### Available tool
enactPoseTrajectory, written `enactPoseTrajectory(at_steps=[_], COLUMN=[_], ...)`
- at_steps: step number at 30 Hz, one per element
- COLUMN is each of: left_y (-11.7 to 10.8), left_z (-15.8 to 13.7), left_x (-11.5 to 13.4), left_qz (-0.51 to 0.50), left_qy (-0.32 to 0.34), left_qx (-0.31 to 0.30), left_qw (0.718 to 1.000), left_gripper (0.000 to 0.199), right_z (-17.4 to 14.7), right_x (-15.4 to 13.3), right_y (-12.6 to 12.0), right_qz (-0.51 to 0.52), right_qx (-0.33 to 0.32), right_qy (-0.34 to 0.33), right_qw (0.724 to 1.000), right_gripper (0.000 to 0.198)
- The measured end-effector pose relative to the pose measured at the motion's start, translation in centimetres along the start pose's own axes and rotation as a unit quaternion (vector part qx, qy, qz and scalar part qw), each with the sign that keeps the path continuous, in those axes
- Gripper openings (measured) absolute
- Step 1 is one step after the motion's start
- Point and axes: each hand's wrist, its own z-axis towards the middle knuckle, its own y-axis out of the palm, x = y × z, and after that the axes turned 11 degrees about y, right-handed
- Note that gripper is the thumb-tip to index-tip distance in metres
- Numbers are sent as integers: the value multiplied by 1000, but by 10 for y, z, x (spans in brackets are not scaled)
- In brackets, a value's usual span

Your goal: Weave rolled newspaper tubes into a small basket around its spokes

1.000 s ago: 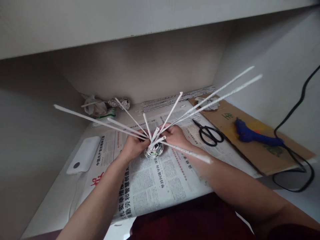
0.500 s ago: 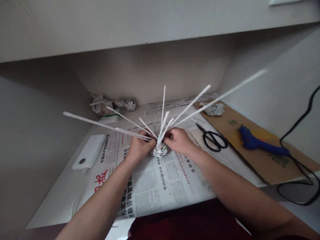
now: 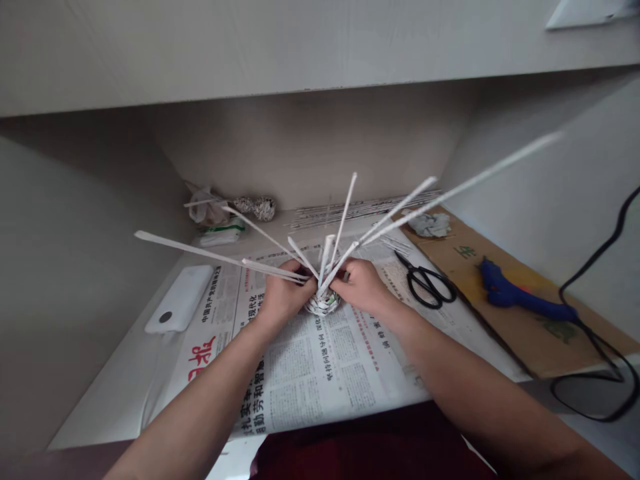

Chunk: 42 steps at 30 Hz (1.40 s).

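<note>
A small woven base of rolled newspaper [image 3: 323,305] is between my hands, low over the newspaper sheets [image 3: 320,380]. Several white paper tubes [image 3: 193,250] fan up and outward from it, a long one [image 3: 475,171] reaching far to the right. On the left side, my left hand [image 3: 285,293] is closed on the weave near the tubes' lower ends. The right side is gripped by my right hand [image 3: 363,283], thumb and fingers pinched at the rim. My fingertips partly hide the rim.
Black-handled scissors [image 3: 431,283] lie right of my hands. A blue glue gun [image 3: 523,293] with a black cord rests on cardboard [image 3: 550,353]. A white power bank-like slab [image 3: 179,299] lies left. At the back are rolled paper sticks [image 3: 360,210] and a finished woven piece [image 3: 264,208].
The tubes have shifted: the upright middle one now leans right and the right-hand ones splay lower. Both hands keep hold of the weave. The camera view has moved slightly.
</note>
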Motion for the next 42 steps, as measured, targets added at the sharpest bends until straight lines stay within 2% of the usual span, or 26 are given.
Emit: enactPoseTrajectory(at_steps=[5, 9, 14, 21, 24, 28, 30, 33, 35, 42], left_y=[1, 4, 5, 5, 6, 7, 7, 5, 2, -10], left_z=[0, -1, -1, -1, -1, -2, -2, -3, -3, -1], left_x=[-4, -6, -4, -7, -8, -9, -9, -9, -8, -6], left_qz=[-18, -38, -56, -66, -58, -48, -46, -21, -2, 36], left_qy=[-12, -20, -48, -108, -88, -79, -77, -31, 16, 187], left_qx=[-5, 11, 19, 33, 30, 28, 22, 6, -15, -120], left_qw=[1000, 999, 997, 991, 994, 995, 996, 999, 1000, 974], left_gripper=[7, 4, 2, 7, 6, 5, 5, 3, 6, 22], right_z=[2, 2, 3, 10, 12, 13, 13, 12, 11, 7], right_x=[-1, -2, -1, 13, 15, 8, 5, 2, 1, -4], right_y=[0, 0, 4, 10, 10, 7, 5, 3, 0, -13], right_qz=[79, 103, 106, 202, 234, 299, 296, 274, 264, 316], right_qx=[-29, -5, 41, 23, 13, 3, -5, -39, -55, -116], right_qy=[54, 70, 98, 125, 135, 211, 217, 185, 171, 178], right_qw=[995, 992, 989, 971, 963, 931, 930, 943, 948, 925], right_gripper=[18, 20, 13, 12, 16, 22, 19, 8, 10, 12])
